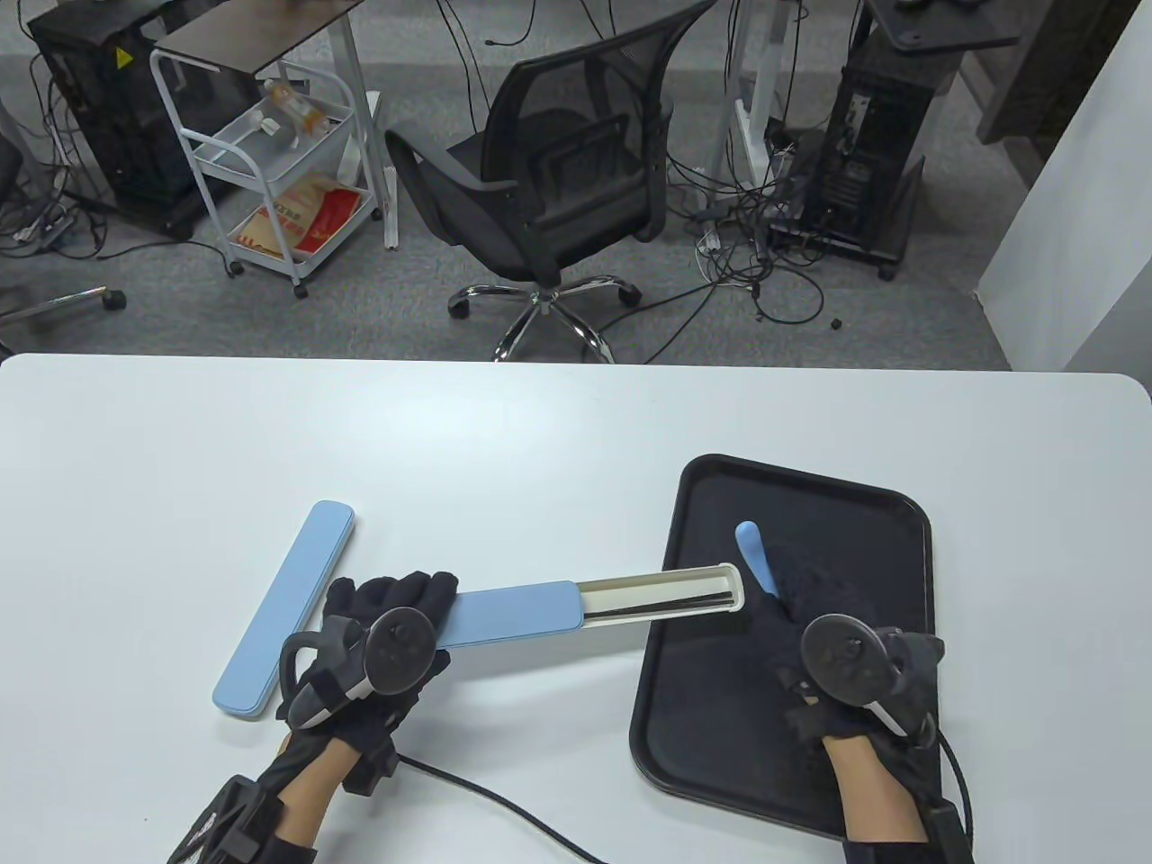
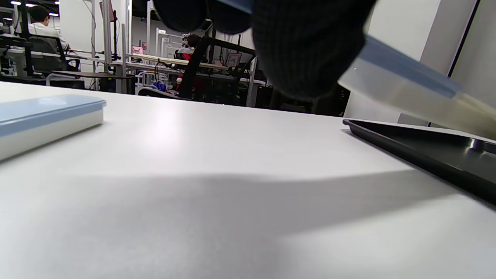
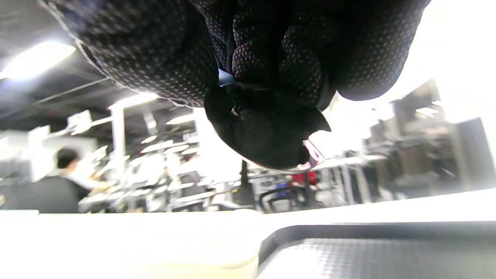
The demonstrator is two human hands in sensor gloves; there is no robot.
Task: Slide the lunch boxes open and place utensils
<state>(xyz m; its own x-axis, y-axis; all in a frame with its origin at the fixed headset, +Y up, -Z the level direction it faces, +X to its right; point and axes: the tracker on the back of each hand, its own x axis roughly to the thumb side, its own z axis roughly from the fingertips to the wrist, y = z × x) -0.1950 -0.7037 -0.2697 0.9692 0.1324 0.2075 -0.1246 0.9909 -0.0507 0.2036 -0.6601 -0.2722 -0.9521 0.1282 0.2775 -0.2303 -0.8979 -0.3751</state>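
A long utensil box with a blue sliding lid [image 1: 513,615] is held off the table by my left hand [image 1: 396,621], which grips its lid end; it also shows in the left wrist view [image 2: 403,77]. The white inner tray [image 1: 666,598] is slid out to the right, its end over the black tray [image 1: 864,504], with shiny metal inside. My right hand [image 1: 792,630] is over the black tray and holds a blue-handled utensil [image 1: 754,556] whose handle sticks up past the fingers. A second closed blue box [image 1: 286,605] lies on the table at left; the left wrist view shows it too [image 2: 46,116].
The white table [image 1: 504,432] runs to a far edge with an office chair [image 1: 558,180] and a cart [image 1: 270,153] beyond it. A glove cable [image 1: 504,801] trails across the near table. The black tray's rim shows in both wrist views [image 2: 418,151] [image 3: 348,232].
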